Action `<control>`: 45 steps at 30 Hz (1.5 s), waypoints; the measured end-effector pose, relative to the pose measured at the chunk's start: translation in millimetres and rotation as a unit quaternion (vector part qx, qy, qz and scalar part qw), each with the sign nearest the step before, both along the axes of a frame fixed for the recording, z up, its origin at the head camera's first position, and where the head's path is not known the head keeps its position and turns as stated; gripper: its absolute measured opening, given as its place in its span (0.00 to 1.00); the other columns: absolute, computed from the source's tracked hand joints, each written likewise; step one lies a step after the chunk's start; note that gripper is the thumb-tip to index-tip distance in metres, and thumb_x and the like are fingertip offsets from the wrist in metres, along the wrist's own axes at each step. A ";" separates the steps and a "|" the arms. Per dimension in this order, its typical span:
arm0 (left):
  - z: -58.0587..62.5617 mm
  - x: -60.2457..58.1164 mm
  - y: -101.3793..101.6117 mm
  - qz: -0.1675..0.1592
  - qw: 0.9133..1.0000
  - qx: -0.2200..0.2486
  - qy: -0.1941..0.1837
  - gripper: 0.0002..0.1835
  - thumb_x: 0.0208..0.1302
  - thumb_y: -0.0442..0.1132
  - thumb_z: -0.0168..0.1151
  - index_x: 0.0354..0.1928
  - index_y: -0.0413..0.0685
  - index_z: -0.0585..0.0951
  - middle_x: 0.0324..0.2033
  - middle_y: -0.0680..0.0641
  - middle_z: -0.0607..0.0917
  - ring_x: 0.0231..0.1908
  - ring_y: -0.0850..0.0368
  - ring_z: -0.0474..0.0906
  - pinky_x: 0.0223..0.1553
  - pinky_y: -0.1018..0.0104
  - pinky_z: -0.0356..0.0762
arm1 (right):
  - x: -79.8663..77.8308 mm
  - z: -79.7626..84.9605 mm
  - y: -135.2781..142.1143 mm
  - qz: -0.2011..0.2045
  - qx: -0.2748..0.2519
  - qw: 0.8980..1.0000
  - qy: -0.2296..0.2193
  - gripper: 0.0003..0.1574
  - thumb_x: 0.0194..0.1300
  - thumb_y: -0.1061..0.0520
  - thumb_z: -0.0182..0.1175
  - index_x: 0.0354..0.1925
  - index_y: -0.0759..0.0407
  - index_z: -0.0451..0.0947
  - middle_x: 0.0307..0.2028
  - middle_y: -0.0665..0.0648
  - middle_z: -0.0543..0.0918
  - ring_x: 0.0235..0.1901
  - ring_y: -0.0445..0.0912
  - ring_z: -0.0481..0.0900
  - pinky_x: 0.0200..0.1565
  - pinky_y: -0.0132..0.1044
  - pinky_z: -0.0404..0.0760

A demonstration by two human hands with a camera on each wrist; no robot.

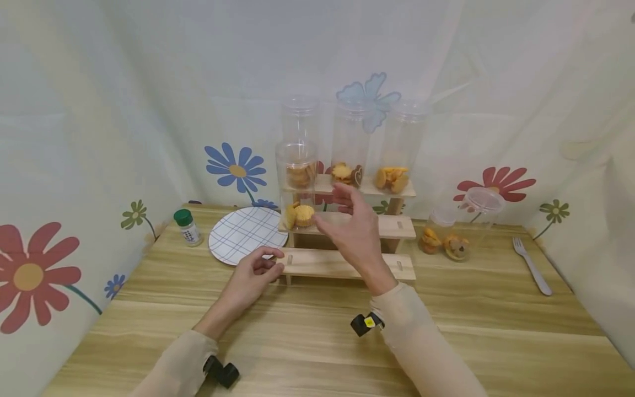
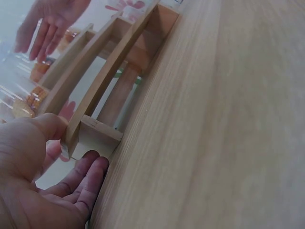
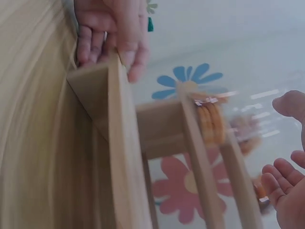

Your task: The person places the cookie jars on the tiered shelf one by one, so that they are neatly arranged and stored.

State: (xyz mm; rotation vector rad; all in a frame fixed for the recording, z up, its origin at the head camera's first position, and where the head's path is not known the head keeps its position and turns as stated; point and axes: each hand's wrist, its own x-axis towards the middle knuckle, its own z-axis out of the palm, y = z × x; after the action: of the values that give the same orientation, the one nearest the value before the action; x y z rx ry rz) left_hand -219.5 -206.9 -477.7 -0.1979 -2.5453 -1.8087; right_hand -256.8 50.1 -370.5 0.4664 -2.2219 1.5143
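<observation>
A three-tier wooden shelf (image 1: 327, 267) stands on the table. My left hand (image 1: 250, 278) grips the left end of its lowest board; in the left wrist view the thumb lies against the board and the fingers are below, beside the leg. My right hand (image 1: 354, 234) is raised over the middle tier, thumb and fingers apart, holding nothing. Just left of it, a clear jar (image 1: 296, 154) of yellow cookies (image 1: 304, 215) stands on the middle tier's left end. Along the top tier are three tall clear jars, including a middle jar (image 1: 351, 138) and a right jar (image 1: 405, 138), with cookies at the bottom.
Left of the shelf lie a checked plate (image 1: 243, 236) and a green-capped shaker (image 1: 187, 227). To the right stand a small lidded jar (image 1: 440, 220) and a clear container (image 1: 483, 201), both with baked pieces, and a fork (image 1: 532, 266). A flowered curtain (image 1: 238, 55) hangs behind.
</observation>
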 end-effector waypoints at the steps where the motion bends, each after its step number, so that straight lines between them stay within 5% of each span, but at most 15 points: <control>1: 0.0 0.2 -0.1 0.001 1.000 0.000 -0.001 0.14 0.80 0.42 0.71 0.62 0.49 0.85 0.46 0.41 0.91 0.45 0.52 0.86 0.44 0.67 0.82 | 1.2 0.8 5.7 -0.003 0.000 1.000 0.005 0.47 0.64 0.52 0.85 0.75 0.57 0.76 0.63 0.54 0.86 0.61 0.50 0.84 0.66 0.49 0.82; 10: -1.3 -0.8 -0.3 0.004 1.000 -0.001 -0.004 0.14 0.80 0.41 0.71 0.61 0.49 0.85 0.46 0.41 0.90 0.43 0.52 0.86 0.42 0.67 0.81 | 8.5 13.1 69.5 -0.007 -0.016 0.997 0.073 0.46 0.64 0.59 0.84 0.75 0.59 0.75 0.65 0.58 0.84 0.63 0.53 0.82 0.66 0.49 0.80; 18: -1.3 -2.6 -0.5 0.003 1.000 -0.005 0.000 0.14 0.80 0.42 0.71 0.62 0.48 0.85 0.45 0.41 0.90 0.42 0.52 0.86 0.41 0.67 0.80 | 13.8 38.8 135.5 -0.044 -0.029 0.992 0.115 0.49 0.63 0.68 0.80 0.78 0.64 0.71 0.70 0.57 0.80 0.69 0.53 0.78 0.68 0.34 0.75; 24: -1.0 -1.7 -0.9 0.008 1.000 -0.006 0.003 0.15 0.79 0.42 0.72 0.62 0.48 0.85 0.45 0.41 0.90 0.43 0.53 0.85 0.42 0.68 0.81 | 18.7 56.2 183.7 -0.129 -0.033 0.988 0.079 0.55 0.62 0.65 0.82 0.81 0.51 0.69 0.75 0.48 0.76 0.71 0.45 0.75 0.70 0.32 0.73; 32: -1.5 -1.0 -0.9 -0.001 1.000 -0.004 0.005 0.15 0.80 0.42 0.71 0.62 0.47 0.85 0.46 0.40 0.90 0.45 0.51 0.86 0.44 0.68 0.82 | 26.0 60.2 223.0 -0.198 -0.057 0.978 0.042 0.56 0.66 0.63 0.79 0.84 0.46 0.64 0.77 0.48 0.72 0.75 0.44 0.71 0.73 0.32 0.68; 45: -0.5 -1.2 -0.6 0.000 1.000 -0.007 -0.001 0.15 0.80 0.42 0.71 0.62 0.48 0.84 0.47 0.40 0.91 0.45 0.51 0.86 0.43 0.68 0.81 | 4.1 22.8 256.7 -0.224 -0.078 0.970 -0.063 0.64 0.71 0.53 0.78 0.90 0.41 0.50 0.84 0.54 0.61 0.83 0.47 0.61 0.82 0.34 0.57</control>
State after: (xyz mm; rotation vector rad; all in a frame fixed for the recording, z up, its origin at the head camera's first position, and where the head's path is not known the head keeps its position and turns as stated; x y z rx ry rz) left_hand -220.7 -207.5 -478.2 -0.1975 -2.5594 -1.7938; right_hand -252.7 306.8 -347.7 -0.1768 -2.0904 1.4811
